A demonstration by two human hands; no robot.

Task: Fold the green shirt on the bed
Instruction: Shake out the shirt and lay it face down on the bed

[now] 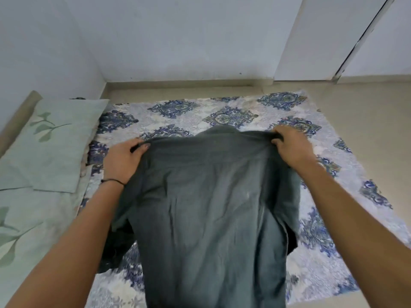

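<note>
Head view: the shirt [211, 207] is held spread over the bed [322, 263], back side up, collar away from the person, its lower part draped toward the bottom edge. The sleeves, hanging loose at both sides, could be trapped crumpled beneath the body if it is laid down slack. An uneven lowering would likely skew it across the cover. Each shoulder is gripped by 1 of the 2 hands: the left hand [122, 162] is curled around the left shoulder, the right hand [291, 147] is clenched on the right, knuckles up. Both forearms are stretched forward.
</note>
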